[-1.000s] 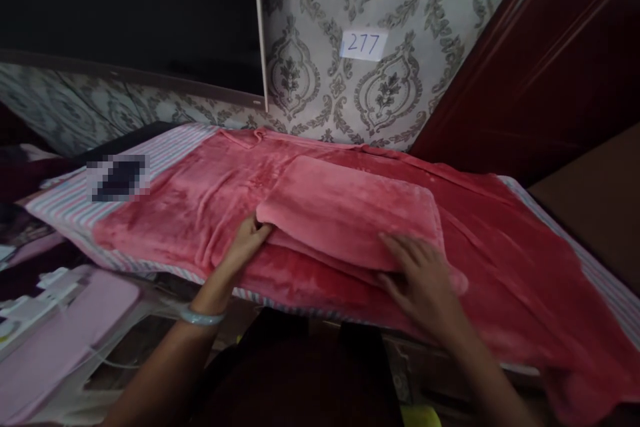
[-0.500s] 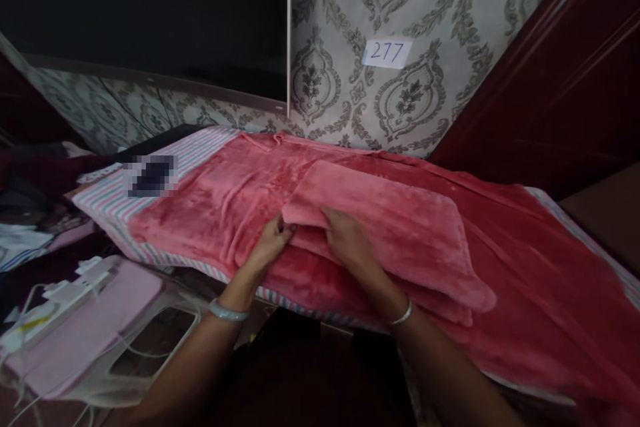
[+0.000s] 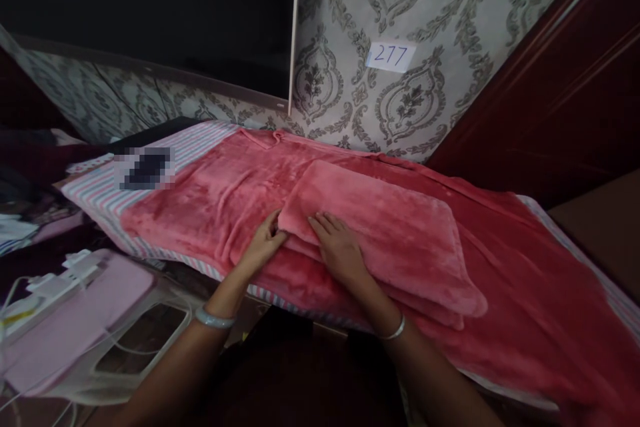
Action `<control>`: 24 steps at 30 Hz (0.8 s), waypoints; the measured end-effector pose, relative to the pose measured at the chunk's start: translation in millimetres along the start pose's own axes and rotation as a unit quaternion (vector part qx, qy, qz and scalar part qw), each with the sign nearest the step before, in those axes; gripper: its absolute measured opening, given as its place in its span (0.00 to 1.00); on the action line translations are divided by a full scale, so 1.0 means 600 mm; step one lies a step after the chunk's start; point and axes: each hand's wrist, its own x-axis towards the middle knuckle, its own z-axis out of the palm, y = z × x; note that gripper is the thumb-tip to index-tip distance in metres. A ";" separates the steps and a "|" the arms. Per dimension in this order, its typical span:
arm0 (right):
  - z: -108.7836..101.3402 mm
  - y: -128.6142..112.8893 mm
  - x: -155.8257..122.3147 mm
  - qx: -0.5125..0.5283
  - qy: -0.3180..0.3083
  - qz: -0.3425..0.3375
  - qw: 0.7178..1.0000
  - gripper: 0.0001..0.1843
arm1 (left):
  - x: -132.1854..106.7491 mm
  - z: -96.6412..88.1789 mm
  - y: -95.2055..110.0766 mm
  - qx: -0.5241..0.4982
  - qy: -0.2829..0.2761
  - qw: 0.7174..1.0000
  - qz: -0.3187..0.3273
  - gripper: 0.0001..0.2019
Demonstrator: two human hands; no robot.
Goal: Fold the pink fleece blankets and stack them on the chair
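Note:
A pink fleece garment [image 3: 215,193] lies spread over a striped board [image 3: 100,190], with one part folded into a flat panel [image 3: 395,227] on top. My left hand [image 3: 263,247] pinches the near left corner of that folded panel, fingers curled under its edge. My right hand [image 3: 337,247] lies flat on the panel just right of that corner, fingers stretched out and pressing down. Each wrist carries a bangle.
A patterned wall with a paper label reading 277 [image 3: 390,55] stands behind the board. A dark screen [image 3: 150,7] fills the upper left, and a dark red door [image 3: 550,80] the right. A pink box with a white power strip [image 3: 55,280] sits at lower left.
My right hand has slid from the panel's near right edge to its near left corner, beside my left hand, and now lies flat. The left hand has kept its hold on the corner.

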 end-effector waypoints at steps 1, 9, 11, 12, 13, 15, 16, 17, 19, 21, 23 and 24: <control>-0.001 0.003 0.002 0.008 0.002 0.000 1.000 0.34 | 0.001 0.002 0.002 0.003 -0.005 1.000 0.005 0.30; -0.047 0.012 0.021 0.069 0.083 0.006 0.994 0.36 | -0.003 -0.015 0.009 -0.093 -0.023 0.994 -0.054 0.36; -0.043 0.001 0.016 0.036 0.059 -0.001 0.998 0.35 | -0.004 -0.020 0.008 -0.085 -0.037 0.994 -0.064 0.35; -0.036 -0.005 0.013 0.016 0.037 -0.003 0.999 0.33 | -0.004 -0.019 0.009 -0.074 -0.043 0.994 -0.061 0.34; -0.028 -0.011 0.009 -0.001 0.016 -0.004 1.000 0.32 | -0.005 -0.018 0.009 -0.063 -0.044 0.996 -0.055 0.33; -0.012 -0.020 0.001 -0.021 -0.006 0.001 1.000 0.31 | -0.008 -0.013 0.011 -0.052 -0.035 0.997 -0.041 0.32; -0.006 -0.023 -0.002 -0.023 -0.008 0.004 1.000 0.31 | -0.009 -0.012 0.012 -0.054 -0.032 0.997 -0.041 0.33; -0.003 -0.024 -0.004 -0.021 -0.007 0.008 1.000 0.31 | -0.009 -0.012 0.013 -0.058 -0.032 0.997 -0.044 0.34; -0.003 -0.024 -0.007 -0.012 -0.008 0.016 1.000 0.32 | -0.010 -0.015 0.013 -0.065 -0.030 0.996 -0.056 0.38; -0.008 -0.022 -0.009 -0.001 -0.012 0.021 1.000 0.33 | -0.008 -0.020 0.014 -0.067 -0.021 0.996 -0.059 0.40; -0.013 -0.020 -0.010 0.007 -0.012 0.023 1.000 0.34 | -0.005 -0.020 0.016 -0.063 -0.002 0.997 -0.052 0.39; -0.014 -0.019 -0.011 0.008 -0.011 0.022 1.000 0.35 | -0.003 -0.018 0.017 -0.057 0.007 0.997 -0.048 0.38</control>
